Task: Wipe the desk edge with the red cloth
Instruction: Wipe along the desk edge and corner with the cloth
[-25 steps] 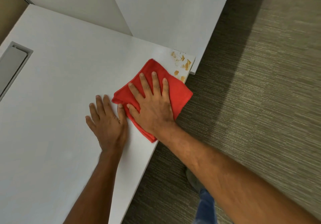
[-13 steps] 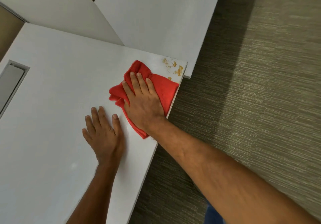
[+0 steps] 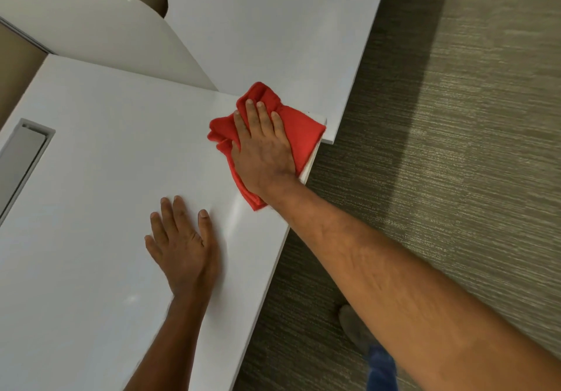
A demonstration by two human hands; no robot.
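Right at the far corner of the white desk (image 3: 100,160), the right hand (image 3: 263,154) lies palm-down on the red cloth (image 3: 299,135), fingers spread and pressing it flat against the surface rather than gripping it. That cloth is bunched into folds under the fingertips and covers the corner, reaching the desk's right-hand edge — a thin strip of the edge shows just beside it. Nearer the person, the left hand (image 3: 183,248) rests open and flat on the bare desktop, well apart from the cloth, fingers pointing away. A grey recessed slot (image 3: 22,160) sits in the desk at the left. Beyond the corner stands a white panel (image 3: 273,35); striped carpet (image 3: 455,148) runs to the right, with a shoe (image 3: 353,327) below the right forearm.
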